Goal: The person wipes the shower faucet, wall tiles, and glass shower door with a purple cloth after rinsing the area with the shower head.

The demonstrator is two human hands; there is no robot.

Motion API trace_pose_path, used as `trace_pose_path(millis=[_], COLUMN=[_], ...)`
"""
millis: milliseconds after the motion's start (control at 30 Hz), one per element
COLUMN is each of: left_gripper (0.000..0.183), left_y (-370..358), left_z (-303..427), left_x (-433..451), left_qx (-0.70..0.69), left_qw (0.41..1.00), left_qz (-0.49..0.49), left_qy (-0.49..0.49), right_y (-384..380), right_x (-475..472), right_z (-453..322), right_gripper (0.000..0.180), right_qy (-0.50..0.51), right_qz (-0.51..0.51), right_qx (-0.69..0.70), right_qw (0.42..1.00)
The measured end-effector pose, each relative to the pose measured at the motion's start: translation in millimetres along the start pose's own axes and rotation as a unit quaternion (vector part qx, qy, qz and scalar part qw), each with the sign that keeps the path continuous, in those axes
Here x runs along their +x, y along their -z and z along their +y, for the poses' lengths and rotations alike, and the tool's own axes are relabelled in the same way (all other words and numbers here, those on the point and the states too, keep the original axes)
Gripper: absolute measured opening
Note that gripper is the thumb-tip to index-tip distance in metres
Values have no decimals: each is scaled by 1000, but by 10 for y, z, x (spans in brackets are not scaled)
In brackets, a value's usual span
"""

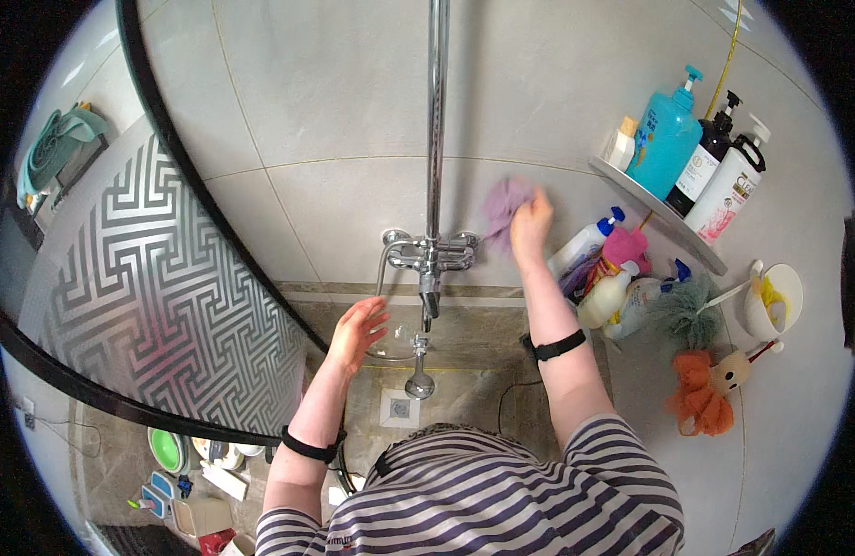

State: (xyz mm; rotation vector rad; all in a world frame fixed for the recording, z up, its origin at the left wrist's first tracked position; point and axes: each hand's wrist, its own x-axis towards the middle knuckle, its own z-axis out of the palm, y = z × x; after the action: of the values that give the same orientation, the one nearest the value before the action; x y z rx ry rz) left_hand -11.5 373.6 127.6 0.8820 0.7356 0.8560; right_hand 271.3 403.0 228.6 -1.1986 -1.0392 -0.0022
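Note:
A purple cloth (505, 208) lies against the grey wall tiles, right of the chrome shower mixer (431, 256). My right hand (532, 221) is closed on the cloth, which looks slightly blurred. My left hand (360, 335) is held with its fingers apart, below and left of the mixer, near the metal hose, and holds nothing. Above the mixer rises a chrome shower pipe (438, 118). A round chrome shower head (420, 384) sits lower, between my arms, above a square floor drain (400, 409).
A corner shelf (660, 215) at right carries several pump bottles. Below it are more bottles, a grey mesh sponge (688, 311), a white cup (775, 300) and an orange bath puff (704, 395). A patterned, black-framed glass screen (170, 299) curves along the left; basins and containers lie beyond it.

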Motion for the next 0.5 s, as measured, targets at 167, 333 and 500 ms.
trace_pose_path(millis=[167,333,500], left_gripper=[31,28,28], left_y=[31,-126,-94], left_z=[3,-14,-14], left_x=[-18,52,36], left_qx=[4,13,35], left_qw=[1000,1000,998], left_qz=[26,-7,-8], left_qy=[6,26,44], right_y=[-192,-28,243], right_x=[521,-164,-795], right_z=[-389,530,1056], right_gripper=[42,56,60], right_qy=[285,251,195], right_qz=[93,-60,-118], right_qx=[-280,-507,-508], right_qw=[912,822,831])
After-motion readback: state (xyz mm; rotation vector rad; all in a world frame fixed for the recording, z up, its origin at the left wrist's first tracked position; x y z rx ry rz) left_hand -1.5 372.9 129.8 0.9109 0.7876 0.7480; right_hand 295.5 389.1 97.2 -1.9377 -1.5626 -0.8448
